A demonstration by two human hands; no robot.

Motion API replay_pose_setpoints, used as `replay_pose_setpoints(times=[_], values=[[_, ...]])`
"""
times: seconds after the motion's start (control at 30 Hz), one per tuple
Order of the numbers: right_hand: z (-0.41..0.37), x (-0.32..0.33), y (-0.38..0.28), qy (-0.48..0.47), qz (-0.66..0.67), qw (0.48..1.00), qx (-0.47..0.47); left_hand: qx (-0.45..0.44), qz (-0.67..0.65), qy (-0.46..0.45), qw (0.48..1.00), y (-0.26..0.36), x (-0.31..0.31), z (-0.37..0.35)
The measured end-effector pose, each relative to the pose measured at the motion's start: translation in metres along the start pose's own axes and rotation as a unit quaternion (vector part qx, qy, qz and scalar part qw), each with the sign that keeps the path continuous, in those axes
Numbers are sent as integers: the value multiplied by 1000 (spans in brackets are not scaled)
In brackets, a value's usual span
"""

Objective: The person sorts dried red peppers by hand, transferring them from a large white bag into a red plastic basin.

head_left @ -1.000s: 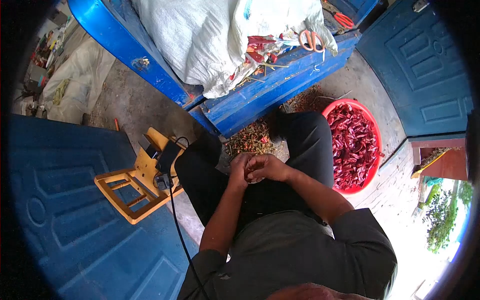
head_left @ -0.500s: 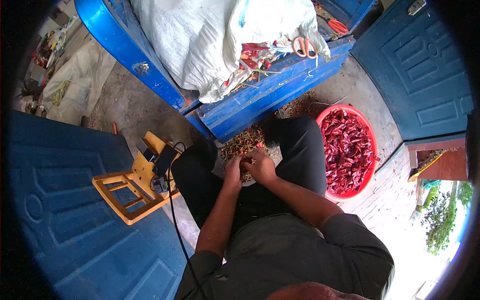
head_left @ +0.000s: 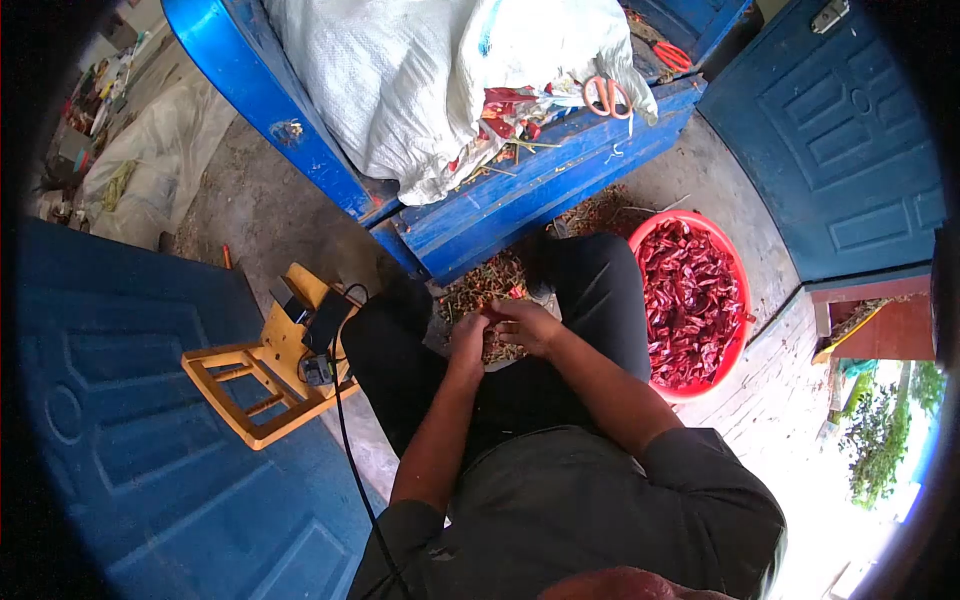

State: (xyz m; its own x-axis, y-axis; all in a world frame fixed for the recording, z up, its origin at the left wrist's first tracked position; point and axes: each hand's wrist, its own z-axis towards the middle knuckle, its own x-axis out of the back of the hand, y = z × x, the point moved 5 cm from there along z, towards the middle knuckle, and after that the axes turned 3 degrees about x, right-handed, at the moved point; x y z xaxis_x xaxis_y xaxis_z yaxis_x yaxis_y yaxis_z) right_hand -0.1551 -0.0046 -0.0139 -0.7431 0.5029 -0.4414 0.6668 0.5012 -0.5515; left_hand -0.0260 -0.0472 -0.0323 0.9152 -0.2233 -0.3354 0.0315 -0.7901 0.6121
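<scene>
My left hand [head_left: 467, 342] and my right hand [head_left: 530, 327] meet between my knees. Their fingertips are closed on a small dark red piece that looks like a dried chili [head_left: 490, 312], mostly covered by the fingers. The other fingers of my right hand are slightly apart. Below them, stems and red scraps [head_left: 480, 285] litter the floor between my feet. To the right of my right leg stands a red-rimmed tub [head_left: 741, 275] full of dried red chilies [head_left: 690, 300].
Ahead is a blue wooden bench [head_left: 560, 215] bearing a white woven sack [head_left: 385, 90], orange-handled scissors [head_left: 606, 98] and red-handled scissors [head_left: 672, 56]. A wooden folding chair [head_left: 262, 395] with devices and a black cable [head_left: 350, 440] stands left. Blue doors [head_left: 130, 400] flank both sides.
My right hand has shifted slightly right and its fingers have spread a little. A dark red piece now shows at the fingertips. The tub and bench stay put.
</scene>
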Motion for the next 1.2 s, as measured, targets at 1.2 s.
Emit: replay_pose_setpoints(times=[1.2], values=[[47,93,-25,225,-144,932,245,22,-100,-49,993,7,-12,-5]])
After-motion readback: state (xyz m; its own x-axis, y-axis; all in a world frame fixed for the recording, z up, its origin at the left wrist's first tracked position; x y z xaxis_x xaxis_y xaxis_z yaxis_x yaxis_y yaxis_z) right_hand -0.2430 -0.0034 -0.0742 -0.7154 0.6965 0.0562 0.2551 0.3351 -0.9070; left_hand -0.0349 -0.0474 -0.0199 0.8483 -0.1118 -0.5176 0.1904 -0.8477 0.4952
